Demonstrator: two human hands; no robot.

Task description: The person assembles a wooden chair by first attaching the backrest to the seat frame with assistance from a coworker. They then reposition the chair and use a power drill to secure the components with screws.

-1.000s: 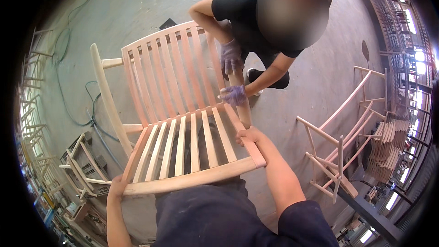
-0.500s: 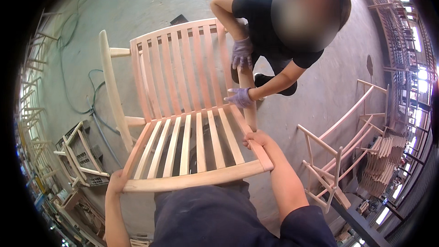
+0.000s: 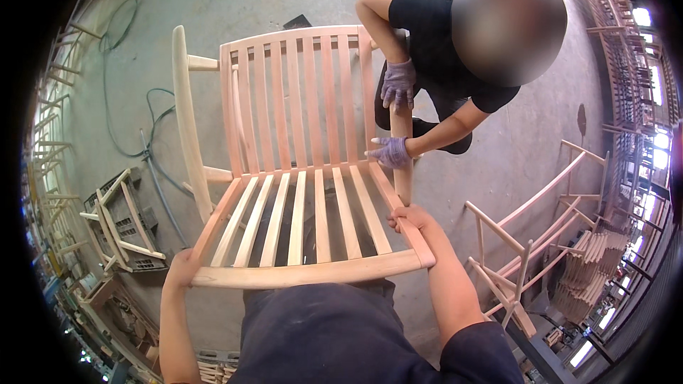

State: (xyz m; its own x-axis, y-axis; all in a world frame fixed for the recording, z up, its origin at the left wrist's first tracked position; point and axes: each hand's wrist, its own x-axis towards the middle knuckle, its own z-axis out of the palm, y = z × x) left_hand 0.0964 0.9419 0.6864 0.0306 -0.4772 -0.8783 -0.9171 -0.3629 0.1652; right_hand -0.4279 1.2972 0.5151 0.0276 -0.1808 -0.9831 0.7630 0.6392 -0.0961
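A slatted wooden chair frame [image 3: 306, 274] stands in front of me, its pale front rail close to my waist. My left hand [image 3: 185, 267] grips the left end of the seat frame, fingers partly hidden behind the wood. On the right side rail my right hand [image 3: 411, 219] is closed, just below the right armrest [image 3: 401, 124]. A co-worker crouches at the right; one purple-gloved hand [image 3: 398, 82] lies on that armrest's far part, the other gloved hand [image 3: 390, 151] on its nearer part. The left armrest [image 3: 186, 114] joins the frame by short pale pieces.
A wooden frame [image 3: 124, 220] rests on a dark crate at the left. Hoses [image 3: 158, 178] lie on the concrete floor. At the right are more chair frames [image 3: 512, 242] and a stack of wooden parts [image 3: 590, 263]. Racks line both sides.
The chair frame, both my hands and the co-worker have shifted slightly to the right in view. My grip and the co-worker's hands on the armrest stay much the same.
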